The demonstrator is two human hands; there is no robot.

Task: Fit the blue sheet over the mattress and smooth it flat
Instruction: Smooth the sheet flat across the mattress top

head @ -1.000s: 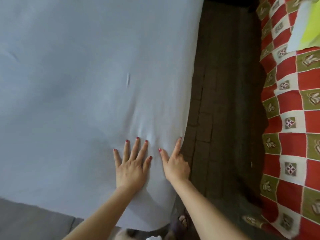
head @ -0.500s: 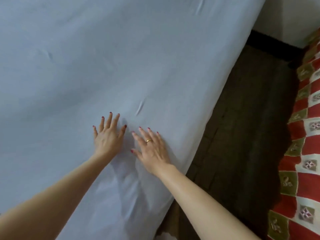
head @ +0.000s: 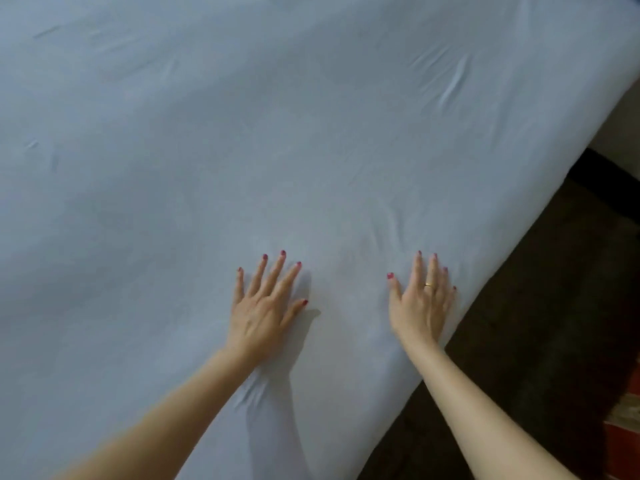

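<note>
Flat beneath both palms — left hand [head: 265,311], right hand [head: 420,306] (fingers spread) — blue sheet [head: 242,150].

head view, close, angled down over blue sheet [head: 242,150].

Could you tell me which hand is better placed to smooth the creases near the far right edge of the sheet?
The right hand: it lies flat nearer that edge, in line with the creases.

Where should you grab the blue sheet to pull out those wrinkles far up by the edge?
Probably pinch the blue sheet at its right edge, coming from the floor side, beside the wrinkles. They run toward that edge, so pulling outward should flatten them.
</note>
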